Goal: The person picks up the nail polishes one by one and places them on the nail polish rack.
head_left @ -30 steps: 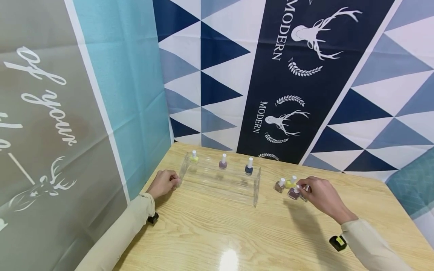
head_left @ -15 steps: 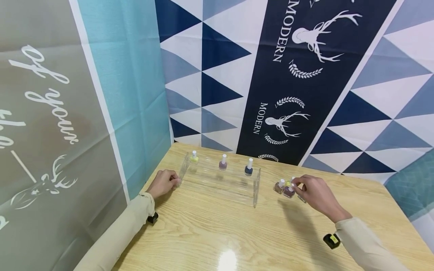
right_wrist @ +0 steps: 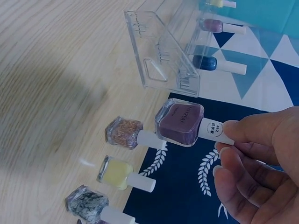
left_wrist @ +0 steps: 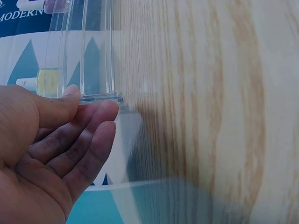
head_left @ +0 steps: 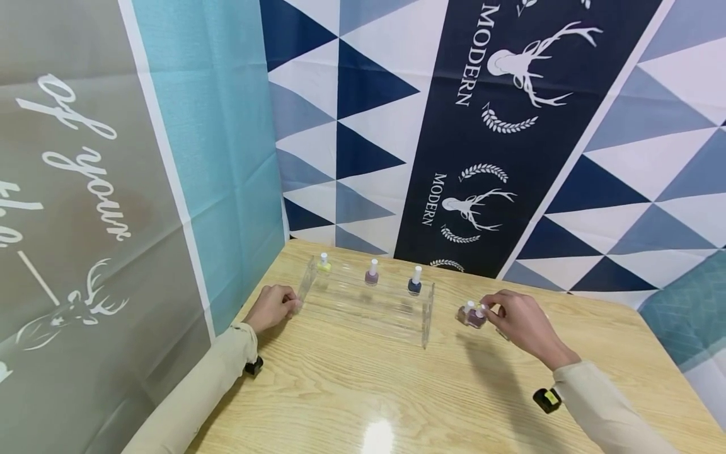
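Clear tiered plastic rack point(head_left: 368, 301): stood on a pale wood-grain tabletop point(head_left: 317, 384), gripped at its left end. Furthest left, saw a taupe cloth with white script point(head_left: 74, 157) hanging beside a plain turquoise cloth band point(head_left: 221, 170). Next, saw the bare left hand point(head_left: 274, 308) below a cream sleeve point(head_left: 198, 384), narrowed to a thumb-and-finger hold on the rack's left end. Along the rack's top tier, found white-capped glass nail polish bottles standing upright and well apart: first a bright yellow bottle point(head_left: 324, 267), then a dusty mauve bottle point(head_left: 371, 277) in the middle, then a dark blue bottle point(head_left: 414, 287). Behind, saw a wall cloth of navy, grey-blue and white triangles point(head_left: 363, 145), crossed by a black panel with white deer heads point(head_left: 488, 146). Right of the rack, found a glittery copper-brown glass bottle point(right_wrist: 124, 133) with a white cap and, just beside it, a plum-purple glass bottle point(right_wrist: 180, 123), upright in the right hand point(head_left: 522, 321), pinched by its white cap between thumb and fingertips. Near these, partly hidden by that hand in the head view, saw a pale yellow glass bottle point(right_wrist: 116, 172) and a grey-black speckled glass bottle point(right_wrist: 88, 204), both white-capped.
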The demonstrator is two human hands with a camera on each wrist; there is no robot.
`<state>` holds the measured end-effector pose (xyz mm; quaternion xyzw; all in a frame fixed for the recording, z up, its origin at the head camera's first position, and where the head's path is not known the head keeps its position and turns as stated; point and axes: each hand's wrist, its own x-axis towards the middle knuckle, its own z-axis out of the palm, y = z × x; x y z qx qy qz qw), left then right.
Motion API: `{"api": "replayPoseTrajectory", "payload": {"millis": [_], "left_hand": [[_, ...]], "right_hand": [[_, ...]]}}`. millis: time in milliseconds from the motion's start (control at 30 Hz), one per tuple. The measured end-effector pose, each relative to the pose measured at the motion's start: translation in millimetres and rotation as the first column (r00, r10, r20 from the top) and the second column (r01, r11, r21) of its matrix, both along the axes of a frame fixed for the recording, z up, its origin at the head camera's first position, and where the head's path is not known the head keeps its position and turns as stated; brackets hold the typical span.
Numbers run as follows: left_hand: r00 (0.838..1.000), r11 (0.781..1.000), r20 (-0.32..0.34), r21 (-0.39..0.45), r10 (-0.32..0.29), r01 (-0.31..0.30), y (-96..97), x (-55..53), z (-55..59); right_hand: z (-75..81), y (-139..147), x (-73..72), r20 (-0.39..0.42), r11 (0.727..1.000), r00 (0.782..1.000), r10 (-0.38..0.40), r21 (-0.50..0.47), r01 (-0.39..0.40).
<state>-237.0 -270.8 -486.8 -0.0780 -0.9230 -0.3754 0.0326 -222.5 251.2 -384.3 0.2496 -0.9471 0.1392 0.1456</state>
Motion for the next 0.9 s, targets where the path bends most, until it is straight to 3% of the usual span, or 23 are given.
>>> {"api": "replayPoseTrajectory", "payload": {"millis": [900], "left_hand": [[1.000, 1.000, 0.006, -0.002, -0.005, 0.005, 0.1, 0.4, 2.8]], "right_hand": [[3.4, -29, -7.8, -0.046, 0.997, 0.997, 0.063, -0.047, -0.065]]}}
